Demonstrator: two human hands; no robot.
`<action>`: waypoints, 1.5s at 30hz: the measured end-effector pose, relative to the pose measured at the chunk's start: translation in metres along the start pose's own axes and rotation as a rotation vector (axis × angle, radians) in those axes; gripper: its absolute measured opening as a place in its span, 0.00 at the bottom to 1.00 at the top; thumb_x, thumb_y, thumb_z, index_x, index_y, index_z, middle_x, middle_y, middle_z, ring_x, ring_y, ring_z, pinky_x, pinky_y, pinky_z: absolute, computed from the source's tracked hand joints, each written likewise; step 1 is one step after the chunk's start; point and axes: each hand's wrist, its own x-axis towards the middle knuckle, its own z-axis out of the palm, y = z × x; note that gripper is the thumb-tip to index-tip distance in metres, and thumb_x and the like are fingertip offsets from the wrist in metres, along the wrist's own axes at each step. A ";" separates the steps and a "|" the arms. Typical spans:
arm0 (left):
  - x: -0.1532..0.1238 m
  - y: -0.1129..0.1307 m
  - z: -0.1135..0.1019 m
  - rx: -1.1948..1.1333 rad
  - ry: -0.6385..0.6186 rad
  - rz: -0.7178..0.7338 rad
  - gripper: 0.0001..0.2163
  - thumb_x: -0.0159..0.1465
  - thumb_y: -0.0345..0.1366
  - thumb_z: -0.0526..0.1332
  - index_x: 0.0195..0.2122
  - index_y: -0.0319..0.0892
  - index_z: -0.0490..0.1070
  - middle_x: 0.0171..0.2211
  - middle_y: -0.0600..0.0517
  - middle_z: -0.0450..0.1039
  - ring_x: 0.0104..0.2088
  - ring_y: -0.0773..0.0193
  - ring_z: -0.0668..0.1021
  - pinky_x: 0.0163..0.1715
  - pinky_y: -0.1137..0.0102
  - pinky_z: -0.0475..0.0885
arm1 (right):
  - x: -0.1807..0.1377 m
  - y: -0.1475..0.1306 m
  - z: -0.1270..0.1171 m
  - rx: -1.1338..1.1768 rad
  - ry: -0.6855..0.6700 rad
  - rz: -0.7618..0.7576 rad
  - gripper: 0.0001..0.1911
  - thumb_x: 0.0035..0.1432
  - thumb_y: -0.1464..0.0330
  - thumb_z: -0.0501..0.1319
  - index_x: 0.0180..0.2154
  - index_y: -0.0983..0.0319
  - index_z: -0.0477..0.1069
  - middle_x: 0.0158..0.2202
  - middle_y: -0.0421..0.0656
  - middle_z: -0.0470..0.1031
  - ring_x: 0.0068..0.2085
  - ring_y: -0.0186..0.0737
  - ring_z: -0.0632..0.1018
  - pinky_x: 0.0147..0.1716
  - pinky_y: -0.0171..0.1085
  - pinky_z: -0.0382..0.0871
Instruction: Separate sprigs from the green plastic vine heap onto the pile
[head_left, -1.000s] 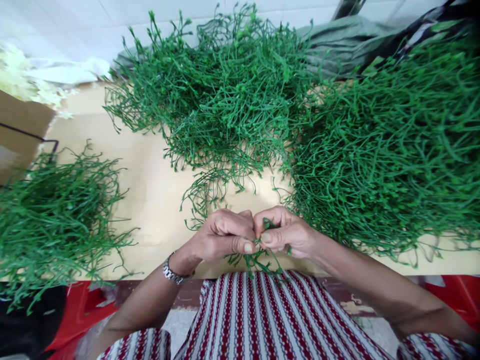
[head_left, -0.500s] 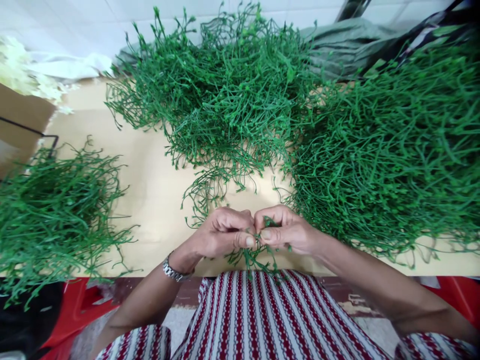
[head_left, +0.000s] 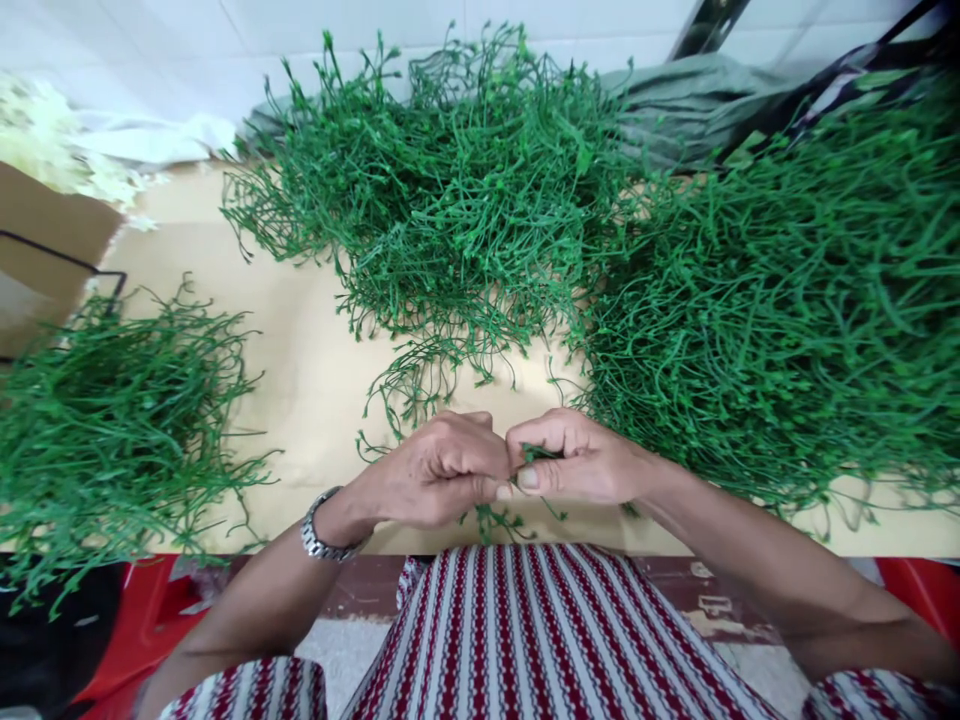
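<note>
My left hand (head_left: 439, 470) and my right hand (head_left: 577, 460) meet thumb to thumb at the near edge of a tan board (head_left: 300, 380). Both are closed in a pinch on one small green plastic sprig (head_left: 499, 518), whose thin branches hang below my fingers over my striped lap. A silver watch (head_left: 319, 525) sits on my left wrist. Just beyond my hands lies a big heap of the same green stems (head_left: 457, 200), and a second, larger heap (head_left: 780, 290) spreads to the right, close to my right hand.
A smaller pile of straighter green stems (head_left: 105, 430) lies at the left. A cardboard box (head_left: 45, 250) stands at the far left, with pale yellow pieces (head_left: 45, 150) behind it. Grey-green cloth (head_left: 675, 100) lies at the back. Red plastic (head_left: 150, 620) shows under the board.
My hands have stayed together on the sprig and shifted slightly away from me. The sprig's hanging branches now show less below my fingers.
</note>
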 end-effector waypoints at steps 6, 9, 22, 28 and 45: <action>0.001 -0.008 0.007 -0.295 0.148 0.059 0.16 0.60 0.35 0.57 0.15 0.38 0.60 0.14 0.56 0.59 0.19 0.71 0.64 0.27 0.70 0.60 | 0.002 0.019 0.009 0.679 0.013 0.158 0.11 0.44 0.66 0.64 0.23 0.66 0.65 0.16 0.33 0.63 0.13 0.21 0.55 0.11 0.26 0.44; 0.001 -0.010 0.012 -0.371 0.202 0.049 0.15 0.59 0.35 0.59 0.15 0.38 0.63 0.14 0.55 0.62 0.20 0.70 0.66 0.27 0.70 0.61 | 0.003 0.027 0.012 0.788 0.032 0.178 0.13 0.42 0.65 0.66 0.23 0.66 0.65 0.17 0.34 0.66 0.13 0.21 0.56 0.11 0.25 0.45; -0.006 -0.028 0.011 -0.571 0.497 -0.109 0.10 0.56 0.40 0.62 0.26 0.39 0.76 0.19 0.50 0.70 0.21 0.67 0.68 0.25 0.68 0.62 | -0.010 0.005 -0.001 0.592 0.221 -0.165 0.10 0.56 0.64 0.59 0.27 0.63 0.64 0.20 0.36 0.63 0.19 0.25 0.62 0.17 0.27 0.55; -0.010 -0.023 0.002 -0.478 0.526 -0.047 0.09 0.59 0.38 0.59 0.32 0.39 0.75 0.22 0.51 0.66 0.25 0.67 0.67 0.26 0.69 0.61 | -0.019 -0.009 -0.017 0.350 0.369 -0.172 0.07 0.59 0.64 0.55 0.32 0.60 0.61 0.30 0.39 0.68 0.21 0.29 0.70 0.18 0.31 0.63; -0.009 -0.013 0.020 0.021 0.628 -0.036 0.19 0.57 0.24 0.53 0.49 0.45 0.63 0.30 0.51 0.64 0.30 0.66 0.68 0.28 0.71 0.64 | 0.004 -0.013 0.003 -0.896 0.364 -0.129 0.08 0.57 0.75 0.53 0.36 0.64 0.69 0.35 0.45 0.73 0.34 0.37 0.73 0.33 0.35 0.64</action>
